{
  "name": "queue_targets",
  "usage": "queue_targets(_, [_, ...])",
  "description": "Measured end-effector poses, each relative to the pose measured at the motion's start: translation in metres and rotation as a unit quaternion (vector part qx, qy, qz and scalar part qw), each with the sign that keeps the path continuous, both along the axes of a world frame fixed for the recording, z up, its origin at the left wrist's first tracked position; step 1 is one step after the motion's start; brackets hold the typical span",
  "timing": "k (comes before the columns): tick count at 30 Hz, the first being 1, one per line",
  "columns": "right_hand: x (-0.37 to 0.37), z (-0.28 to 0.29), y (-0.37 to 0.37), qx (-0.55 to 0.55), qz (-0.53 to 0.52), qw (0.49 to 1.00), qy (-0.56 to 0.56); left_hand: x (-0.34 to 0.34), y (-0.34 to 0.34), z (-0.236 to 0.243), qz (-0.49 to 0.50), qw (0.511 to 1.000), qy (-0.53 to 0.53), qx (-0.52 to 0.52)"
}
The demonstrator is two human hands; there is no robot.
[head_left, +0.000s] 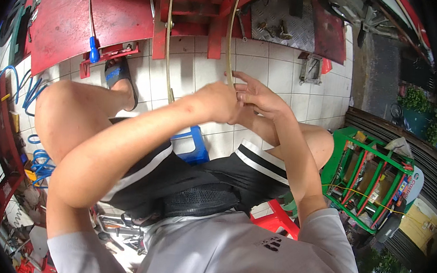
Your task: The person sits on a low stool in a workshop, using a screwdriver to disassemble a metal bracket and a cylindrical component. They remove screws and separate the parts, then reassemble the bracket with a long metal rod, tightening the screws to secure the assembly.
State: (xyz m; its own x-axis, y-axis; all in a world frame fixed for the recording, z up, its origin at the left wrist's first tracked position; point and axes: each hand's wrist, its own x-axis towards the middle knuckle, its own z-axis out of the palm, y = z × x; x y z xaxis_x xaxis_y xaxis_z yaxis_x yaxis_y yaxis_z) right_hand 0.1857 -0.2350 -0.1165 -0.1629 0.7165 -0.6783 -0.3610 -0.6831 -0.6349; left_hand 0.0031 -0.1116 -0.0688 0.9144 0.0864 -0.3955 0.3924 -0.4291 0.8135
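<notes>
My left hand (218, 101) is closed, its back toward me, and slightly blurred; whatever its fingers hold is hidden. Against it sits my right hand (263, 97), fingers bent inward and thumb side close to the left hand. Its pinch, too, hides anything small inside. Both hands meet at the lower end of a long, thin, yellowish bar (230, 39) that runs down from a red steel frame (215, 37). I cannot tell whether the fingers grip this bar. A second similar bar (169, 54) hangs to the left, apart from both hands.
On the red platform (62, 19) lies a blue-handled screwdriver (94, 50). A blue stool (192, 143) stands between my legs. To the right is a green tool rack (365, 180); blue hose (43, 165) coils at left. Hand tools (122, 231) lie beside me.
</notes>
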Motion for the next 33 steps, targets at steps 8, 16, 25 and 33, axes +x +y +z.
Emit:
queue_targets(8, [0.095, -0.037, 0.058, -0.112, 0.188, 0.897, -0.384, -0.006, -0.032, -0.011, 0.045, 0.985, 0.098, 0.136])
queue_targets(16, [0.241, -0.161, 0.081, -0.044, 0.095, 0.61, -0.785, -0.007, -0.029, 0.008, 0.006, 0.983, 0.103, 0.154])
queue_targets(25, [0.215, -0.148, 0.115, -0.163, 0.122, 0.543, -0.815, -0.01, -0.029, 0.003, 0.008, 0.983, 0.091, 0.16])
queue_targets(33, [0.208, -0.08, 0.102, -0.131, 0.25, 0.685, -0.672, -0.012, -0.026, 0.001, 0.126, 0.991, -0.002, 0.056])
